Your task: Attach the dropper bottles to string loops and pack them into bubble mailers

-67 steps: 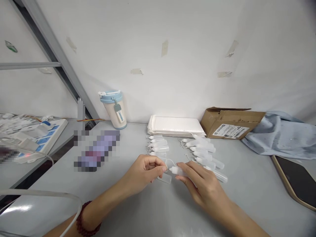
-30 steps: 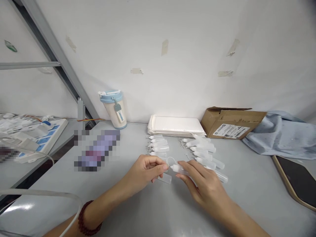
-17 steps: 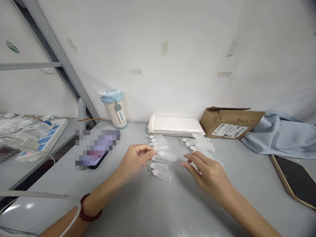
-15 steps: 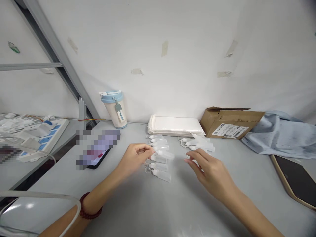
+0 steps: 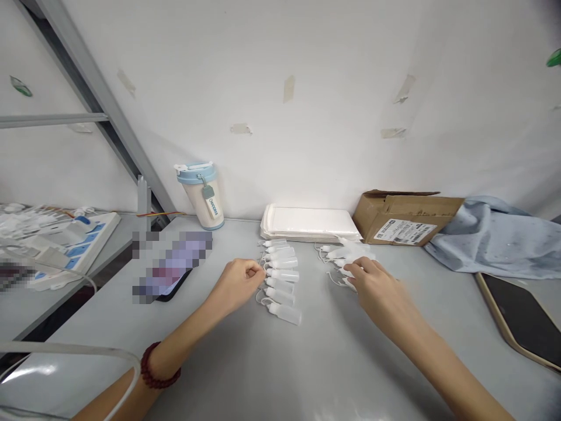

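Observation:
Small translucent plastic squeeze bottles [image 5: 286, 314] with white caps and thin cord loops lie in a column in the middle of the table. My left hand [image 5: 240, 285] is closed in a pinch at the cap end of one squeeze bottle [image 5: 284, 275] within that column. To the right lies a looser pile of similar bottles [image 5: 346, 251]. Over the near side of this pile, my right hand [image 5: 377, 286] has its fingers closed around another bottle, mostly hidden beneath it; a white tip and a cord loop show beside the fingertips.
A stack of white flat packs [image 5: 311, 222] lies against the wall, beside a cardboard box [image 5: 403, 219] and a light blue cloth [image 5: 495, 240]. A phone [image 5: 521, 316] rests at right, another phone [image 5: 179, 269] at left near a lidded cup [image 5: 204, 199]. A white cable [image 5: 74, 349] crosses lower left.
My left hand has drawn slightly left, and the bottle at its fingertips now lies level in the column. My right hand has moved right and closed over the pile.

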### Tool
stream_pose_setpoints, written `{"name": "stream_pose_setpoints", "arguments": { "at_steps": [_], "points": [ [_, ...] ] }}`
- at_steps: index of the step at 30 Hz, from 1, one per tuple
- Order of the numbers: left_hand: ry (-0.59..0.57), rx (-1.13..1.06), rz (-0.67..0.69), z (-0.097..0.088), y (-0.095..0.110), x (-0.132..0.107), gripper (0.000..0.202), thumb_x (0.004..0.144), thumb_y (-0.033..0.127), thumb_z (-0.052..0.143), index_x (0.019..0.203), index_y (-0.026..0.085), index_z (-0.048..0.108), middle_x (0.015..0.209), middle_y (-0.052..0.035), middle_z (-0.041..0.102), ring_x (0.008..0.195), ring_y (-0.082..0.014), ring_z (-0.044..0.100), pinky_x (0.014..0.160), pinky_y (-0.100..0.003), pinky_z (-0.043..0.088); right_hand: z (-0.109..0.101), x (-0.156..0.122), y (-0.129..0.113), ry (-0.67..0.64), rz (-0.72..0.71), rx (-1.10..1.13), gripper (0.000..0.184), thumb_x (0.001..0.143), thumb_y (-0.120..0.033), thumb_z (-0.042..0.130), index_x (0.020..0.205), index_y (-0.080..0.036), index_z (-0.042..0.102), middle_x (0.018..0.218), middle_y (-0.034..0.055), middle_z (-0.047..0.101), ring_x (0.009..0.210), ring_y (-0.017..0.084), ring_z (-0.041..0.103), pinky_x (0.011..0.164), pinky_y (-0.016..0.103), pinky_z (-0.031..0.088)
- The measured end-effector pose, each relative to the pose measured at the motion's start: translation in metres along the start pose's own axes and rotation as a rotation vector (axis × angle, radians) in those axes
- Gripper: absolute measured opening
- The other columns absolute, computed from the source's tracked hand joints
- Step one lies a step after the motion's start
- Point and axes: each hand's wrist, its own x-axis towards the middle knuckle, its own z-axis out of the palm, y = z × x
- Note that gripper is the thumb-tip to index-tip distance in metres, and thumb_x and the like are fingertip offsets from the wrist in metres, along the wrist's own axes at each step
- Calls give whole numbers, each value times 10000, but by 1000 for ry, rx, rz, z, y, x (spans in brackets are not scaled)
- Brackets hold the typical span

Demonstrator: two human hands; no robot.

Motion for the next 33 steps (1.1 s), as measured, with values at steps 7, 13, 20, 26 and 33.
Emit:
{"name": "stream_pose_setpoints", "arguments": {
  "at_steps": [7, 13, 20, 26, 33],
  "points": [
    [60, 25, -54, -2, 4, -3, 215, 710, 349, 496, 641, 159, 568, 605, 4, 583, 558, -144, 490, 497, -226, 338, -11, 5, -2, -282, 156, 35, 145, 825, -94, 519, 824, -190, 629, 880, 68, 625, 833, 193, 591, 403, 222, 262],
    [68, -7, -13, -1, 3, -4, 219, 727, 325, 486, 572, 172, 467, 544, 36, 499, 501, -104, 393, 466, -211, 288, -23, 7, -6, -456, 209, 53, 133, 864, -184, 518, 928, -195, 634, 966, 69, 619, 929, 216, 586, 498, 250, 387],
    [77, -76, 69, 6, 9, -8, 221, 748, 311, 486, 577, 175, 450, 525, 47, 433, 500, -96, 379, 477, -207, 289, -31, 8, -16, -496, 166, 129, 145, 833, -133, 543, 952, -134, 625, 1001, 110, 622, 988, 272, 553, 628, 310, 445],
    [81, -87, 127, 9, 12, -13, 252, 778, 333, 483, 583, 179, 442, 500, 60, 361, 485, -91, 337, 470, -206, 273, -28, 10, -15, -478, 127, 190, 124, 801, -96, 560, 845, -171, 649, 912, 84, 650, 928, 247, 568, 560, 267, 411],
    [58, -45, 199, 16, 16, -19, 250, 796, 310, 472, 584, 181, 434, 484, 61, 376, 466, -84, 322, 472, -207, 274, -15, 7, -13, -393, 67, 300, 161, 824, -130, 533, 879, -202, 666, 885, 75, 646, 910, 235, 564, 607, 276, 435]
  ]
}}
